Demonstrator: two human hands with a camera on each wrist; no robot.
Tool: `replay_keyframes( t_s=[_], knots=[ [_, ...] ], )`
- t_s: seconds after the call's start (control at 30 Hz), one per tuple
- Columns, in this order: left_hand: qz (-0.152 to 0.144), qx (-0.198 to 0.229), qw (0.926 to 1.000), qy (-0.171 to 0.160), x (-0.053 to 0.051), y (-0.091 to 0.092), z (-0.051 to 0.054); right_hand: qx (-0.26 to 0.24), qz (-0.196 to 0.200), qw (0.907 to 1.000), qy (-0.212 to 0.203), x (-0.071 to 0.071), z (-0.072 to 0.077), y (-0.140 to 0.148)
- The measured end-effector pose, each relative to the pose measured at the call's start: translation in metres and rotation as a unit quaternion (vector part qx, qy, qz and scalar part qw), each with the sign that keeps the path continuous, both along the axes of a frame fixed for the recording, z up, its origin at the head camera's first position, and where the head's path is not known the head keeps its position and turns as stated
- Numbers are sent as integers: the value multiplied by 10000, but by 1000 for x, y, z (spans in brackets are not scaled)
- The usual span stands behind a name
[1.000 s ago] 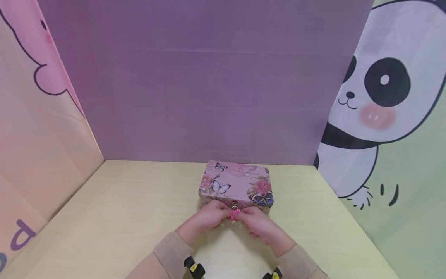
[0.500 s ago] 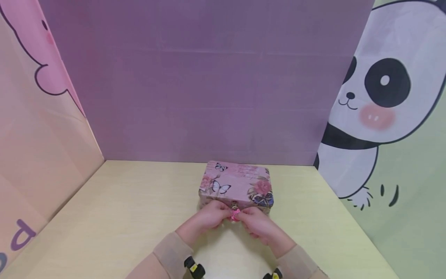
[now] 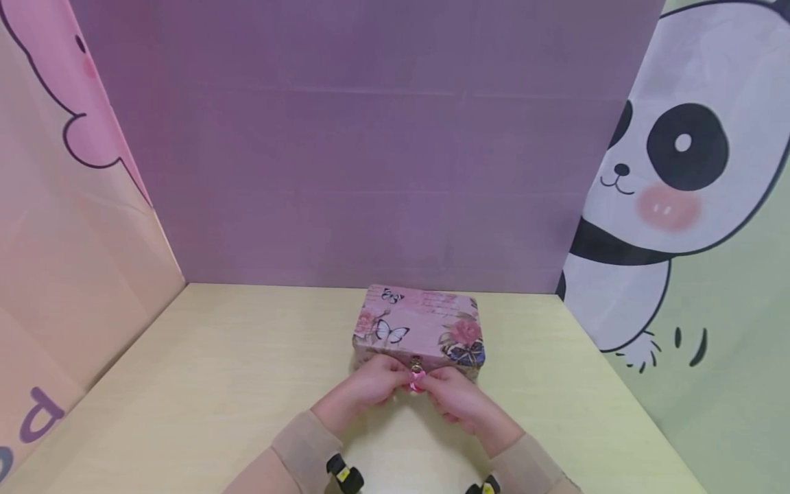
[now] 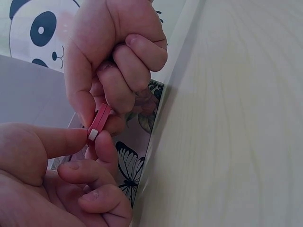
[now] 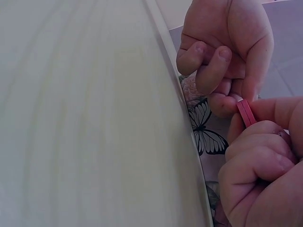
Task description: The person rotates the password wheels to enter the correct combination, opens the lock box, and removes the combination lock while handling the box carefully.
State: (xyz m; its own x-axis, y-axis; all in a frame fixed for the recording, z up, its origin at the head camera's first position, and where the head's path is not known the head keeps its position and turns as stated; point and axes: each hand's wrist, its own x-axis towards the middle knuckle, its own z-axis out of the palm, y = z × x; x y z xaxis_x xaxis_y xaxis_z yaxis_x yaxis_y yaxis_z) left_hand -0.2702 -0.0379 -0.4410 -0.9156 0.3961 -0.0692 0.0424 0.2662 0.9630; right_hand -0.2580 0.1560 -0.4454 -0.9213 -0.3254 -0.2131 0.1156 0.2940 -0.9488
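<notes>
A: Changes since the earlier head views?

B: Position unchanged, left to right: left hand (image 3: 378, 379); rectangular pink box (image 3: 420, 319), printed with butterflies (image 3: 391, 332) and roses (image 3: 465, 331); right hand (image 3: 459, 398).

A: Condition of hands?

B: Left hand: thumb and finger pinching one small, flat, pink-red piece (image 4: 100, 118) with a white part (image 4: 93, 134) at its end; other fingers loosely curled. Right hand: thumb and finger pinching the same piece from the right; other fingers folded in. Material of piece: cannot tell.

A: Location of box and piece?

B: Box: lid closed, far side of the pale wood-grain table (image 3: 259, 370), slightly right of middle, before the purple far wall (image 3: 370, 151). Piece: at the box's near side, between the hands, just below a gold-coloured metal clasp (image 3: 416, 362).

A: Count, left to right?

B: Pink cartoon figure (image 3: 92, 140), left wall, one. Beige sleeves (image 3: 306, 446), two. Black wrist devices with yellow patches (image 3: 344, 473), two. Hands, two. Box, one. Clasp, one. Butterflies on lid, three. Black-and-white cartoon panda (image 3: 673, 165), right wall, one.
</notes>
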Motion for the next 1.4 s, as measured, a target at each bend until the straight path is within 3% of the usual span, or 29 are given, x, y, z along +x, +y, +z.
replay_keyframes(
  t_s=[0.67,1.4],
  knots=[
    [-113,118,9999,47,-2,-2,-2,51,-73,10000,-1,-1,13,16],
    [-3,-55,10000,-35,0,-3,1,243,-16,9997,59,1,20,20]
  ],
)
